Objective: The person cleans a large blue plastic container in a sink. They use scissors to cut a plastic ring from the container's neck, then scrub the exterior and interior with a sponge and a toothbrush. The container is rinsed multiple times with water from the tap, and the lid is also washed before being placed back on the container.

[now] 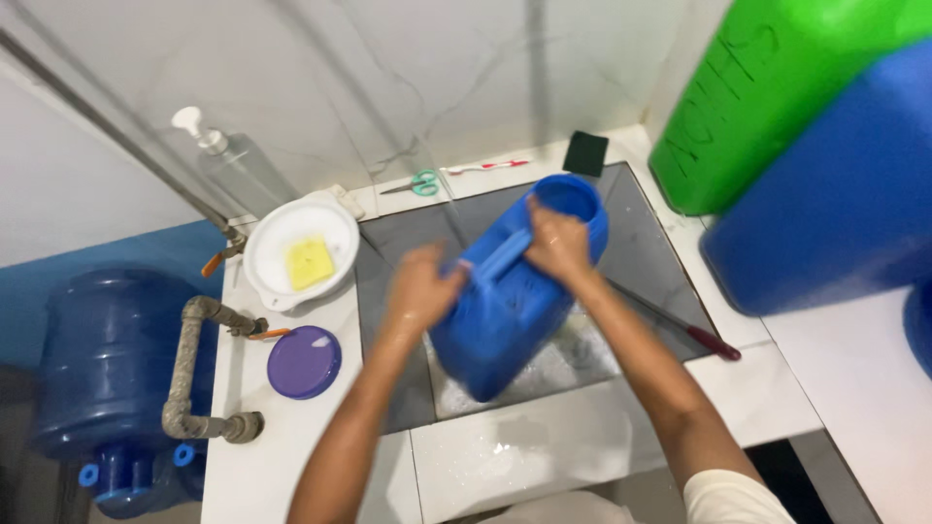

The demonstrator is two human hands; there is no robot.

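Blue plastic filled the middle of the head view — a jerrycan (510, 301) was tilted over a shallow grey sink (388, 243), its round mouth turned up and away toward the back wall, its lower corner down among suds. The right hand (556, 243) was closed around the top of the can by its moulded handle, just below the mouth, fingers curled in a firm grasp. The left hand (419, 289) was laid against the can's left side near the handle; it was blurred, its fingers seen loosely bent, and whether anything was pinched in it could not be told.

To the left of the sink, a white bowl (291, 257) with a yellow sponge (309, 262) in it was set on the counter, and a purple lid (304, 362) was placed just in front of it. Scissors (416, 183) were left on the ledge behind the sink. A long red-handled tool (680, 325) was lying across the sink's right edge — close under the right forearm.
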